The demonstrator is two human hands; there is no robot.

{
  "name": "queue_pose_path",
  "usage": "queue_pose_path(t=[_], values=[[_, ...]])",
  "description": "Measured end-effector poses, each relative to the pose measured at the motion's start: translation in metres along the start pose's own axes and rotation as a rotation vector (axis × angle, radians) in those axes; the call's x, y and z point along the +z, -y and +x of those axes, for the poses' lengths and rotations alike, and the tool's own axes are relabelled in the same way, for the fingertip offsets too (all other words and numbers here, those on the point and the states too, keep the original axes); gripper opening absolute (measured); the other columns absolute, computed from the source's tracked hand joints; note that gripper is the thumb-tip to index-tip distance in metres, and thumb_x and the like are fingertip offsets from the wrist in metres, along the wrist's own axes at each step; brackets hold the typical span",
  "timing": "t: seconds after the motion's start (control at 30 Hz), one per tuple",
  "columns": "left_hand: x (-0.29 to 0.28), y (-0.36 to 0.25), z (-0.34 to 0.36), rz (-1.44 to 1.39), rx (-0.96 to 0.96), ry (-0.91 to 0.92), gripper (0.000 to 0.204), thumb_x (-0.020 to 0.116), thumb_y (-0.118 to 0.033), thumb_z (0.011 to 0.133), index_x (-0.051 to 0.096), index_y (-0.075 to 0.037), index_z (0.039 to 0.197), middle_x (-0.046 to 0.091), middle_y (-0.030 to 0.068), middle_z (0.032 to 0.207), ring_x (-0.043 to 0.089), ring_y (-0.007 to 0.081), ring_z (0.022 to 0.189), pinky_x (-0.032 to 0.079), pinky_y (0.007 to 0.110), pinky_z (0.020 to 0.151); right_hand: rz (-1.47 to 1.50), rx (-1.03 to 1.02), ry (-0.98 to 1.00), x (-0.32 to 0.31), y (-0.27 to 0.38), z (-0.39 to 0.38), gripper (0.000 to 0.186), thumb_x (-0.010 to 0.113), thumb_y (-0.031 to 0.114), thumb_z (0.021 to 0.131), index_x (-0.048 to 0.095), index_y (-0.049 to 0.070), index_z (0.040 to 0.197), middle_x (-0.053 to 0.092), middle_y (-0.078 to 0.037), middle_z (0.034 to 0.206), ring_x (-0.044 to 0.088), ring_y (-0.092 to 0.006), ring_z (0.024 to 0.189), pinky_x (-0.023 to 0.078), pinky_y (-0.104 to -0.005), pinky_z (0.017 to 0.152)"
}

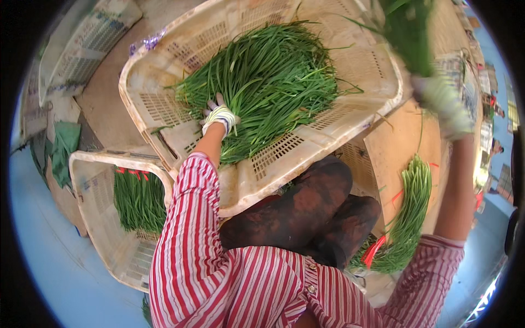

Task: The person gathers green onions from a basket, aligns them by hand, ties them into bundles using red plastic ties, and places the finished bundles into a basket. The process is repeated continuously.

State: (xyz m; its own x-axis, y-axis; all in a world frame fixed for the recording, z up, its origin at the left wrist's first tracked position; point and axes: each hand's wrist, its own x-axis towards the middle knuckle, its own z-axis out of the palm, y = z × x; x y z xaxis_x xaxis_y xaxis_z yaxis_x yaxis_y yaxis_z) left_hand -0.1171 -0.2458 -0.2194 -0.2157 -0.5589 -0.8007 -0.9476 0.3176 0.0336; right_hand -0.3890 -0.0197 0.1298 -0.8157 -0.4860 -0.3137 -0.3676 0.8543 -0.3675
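My left hand point(220, 117), in a striped fingertip-less glove, lies at the left side of a loose heap of green garlic chives point(268, 82). Its visible fingers are apart and touch the leaves; some fingertips are hidden among them. The heap fills the middle of a big off-white plastic crate point(377, 82) tilted in front of me. Raised at the upper right, past the crate's rim, my right hand point(445, 104) is closed round a bunch of garlic chives point(407, 38). Hand and bunch are blurred by motion, and the bunch's top runs out of view.
A second crate point(82, 188) at lower left holds tied chives point(136, 199) with red bands. On the right, more chives point(418, 191) lie on a board point(391, 156) beside red ties point(373, 251). My knees point(339, 186) are under the big crate. Another crate point(90, 49) stands upper left.
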Motion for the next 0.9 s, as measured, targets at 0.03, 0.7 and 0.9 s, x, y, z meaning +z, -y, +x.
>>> queue_pose_path(t=[0.03,0.7,0.9], values=[[-0.018,-0.003,-0.021,0.004,0.065,0.01,0.11,0.075,-0.034,0.067,-0.002,-0.021,0.145,0.002,0.015,0.15,0.01,0.0392,0.136,0.019,0.062,0.103,-0.247,-0.03,0.004,0.025,-0.017,-0.004,0.023,0.057,0.018,0.075,0.056,0.002,0.092,0.059,-0.017,0.073,0.057,-0.0287,0.062,0.046,-0.0381,0.057],[-0.007,-0.164,-0.307,-1.987,0.658,1.239,0.033,0.063,-0.022,0.081,0.054,-0.001,0.105,0.06,0.0171,0.099,0.054,0.0354,0.092,0.043,0.051,0.089,-0.484,-0.428,-0.19,0.049,-0.031,-0.246,0.05,0.055,0.016,0.081,0.04,0.004,0.128,0.052,-0.026,0.11,0.057,-0.042,0.088,0.047,-0.0457,0.08],[0.001,-0.138,-0.369,-1.712,1.043,1.21,0.021,0.066,-0.011,0.078,0.058,-0.003,0.097,0.061,0.0089,0.086,0.059,0.025,0.081,0.051,0.039,0.078,0.752,-0.119,-0.152,0.052,-0.083,-0.328,0.085,0.069,0.025,0.069,0.028,-0.007,0.136,0.041,-0.023,0.133,0.041,-0.028,0.124,0.034,-0.0333,0.102]])
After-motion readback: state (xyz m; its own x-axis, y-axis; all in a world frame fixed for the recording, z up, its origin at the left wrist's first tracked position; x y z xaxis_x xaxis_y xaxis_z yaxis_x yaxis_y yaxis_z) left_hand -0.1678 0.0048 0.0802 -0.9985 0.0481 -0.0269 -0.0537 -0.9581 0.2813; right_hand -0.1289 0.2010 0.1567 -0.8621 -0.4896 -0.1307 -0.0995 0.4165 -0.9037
